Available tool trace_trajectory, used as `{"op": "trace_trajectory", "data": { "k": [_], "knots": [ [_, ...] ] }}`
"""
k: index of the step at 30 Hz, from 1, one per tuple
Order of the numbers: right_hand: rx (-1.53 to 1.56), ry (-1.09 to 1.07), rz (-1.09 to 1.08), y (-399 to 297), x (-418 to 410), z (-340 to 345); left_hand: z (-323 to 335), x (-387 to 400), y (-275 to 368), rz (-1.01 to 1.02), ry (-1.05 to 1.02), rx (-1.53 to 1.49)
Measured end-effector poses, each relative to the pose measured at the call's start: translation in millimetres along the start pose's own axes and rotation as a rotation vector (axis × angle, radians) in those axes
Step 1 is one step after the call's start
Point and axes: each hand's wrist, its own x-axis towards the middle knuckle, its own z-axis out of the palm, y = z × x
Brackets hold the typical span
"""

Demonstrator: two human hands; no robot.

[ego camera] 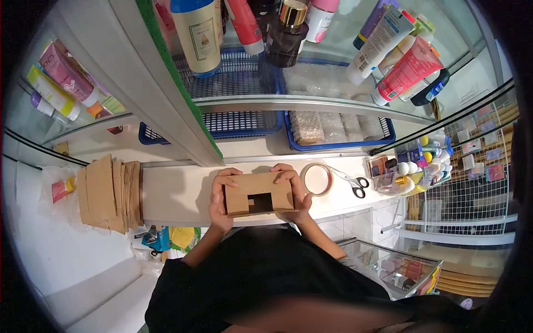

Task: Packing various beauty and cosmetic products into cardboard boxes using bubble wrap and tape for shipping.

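Note:
A small brown cardboard box [260,183] is between my two hands, above the front of a white counter [175,191]. Its short end flaps are folded in, and a dark rectangular gap shows between them. My left hand [220,200] grips the box's left side, fingers curled over the top edge. On the opposite side, my right hand [296,189] holds it with fingertips over the far corner and the thumb sticking out. Just right of that hand lies a roll of tape [306,180], with scissors [352,181] with black handles beyond it.
Flattened cardboard pieces [110,193] stand stacked at the counter's left end. Behind are a glass shelf with bottles and tubes, a blue basket [341,146] holding bubble-wrapped packs, and another blue basket [245,132]. Cosmetics [410,168] crowd the right end.

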Motion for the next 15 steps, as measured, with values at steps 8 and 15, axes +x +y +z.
{"op": "trace_trajectory", "data": {
  "k": [8, 15],
  "knots": [
    [-0.191, -0.075, 0.016, 4.6, -0.1, -10.8, 0.3, -0.3, -3.5, -0.068, 0.075, 0.111],
    [-0.091, 0.065, 0.136, -4.3, 0.5, -2.6, -4.0, -0.3, -3.6, -0.008, 0.020, 0.119]
  ]
}}
